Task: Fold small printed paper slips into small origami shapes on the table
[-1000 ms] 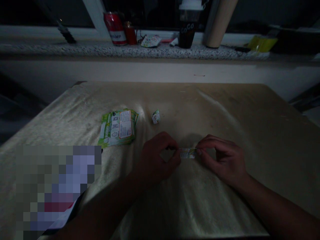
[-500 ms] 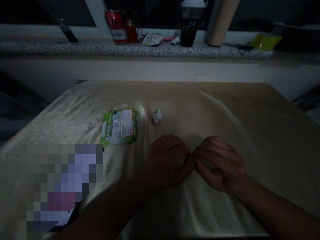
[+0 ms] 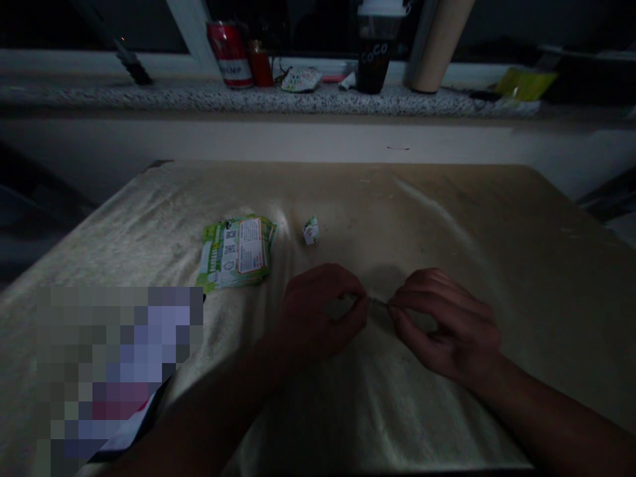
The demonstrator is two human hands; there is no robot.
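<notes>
I have the strip (image 3: 379, 302) between my two hands, above the middle of the desk (image 3: 507, 245), or perhaps resting on it; I cannot tell which. My left hand (image 3: 324, 306) has the thumb and first finger pressed together at the tips, around the left end of the strip, while the fingers behind make a round hollow. My right hand (image 3: 444, 323) takes the right end in the same manner, with the tips together and the other fingers curled.

About progress, I can judge only a little. One small piece (image 3: 311, 231) sits beyond my hands, apart from them, and it seems finished with for now. The strip seems to be in the middle of handling, as both ends are pinched. The stack (image 3: 233, 255) lies flat on the left, with nobody touching it, so perhaps it is what is left.

The strip looks thin, narrow and greyish, seen almost from its edge, and it slopes slightly down to the right. Only a short part shows between my fingertips, too dim for reading any print.
</notes>
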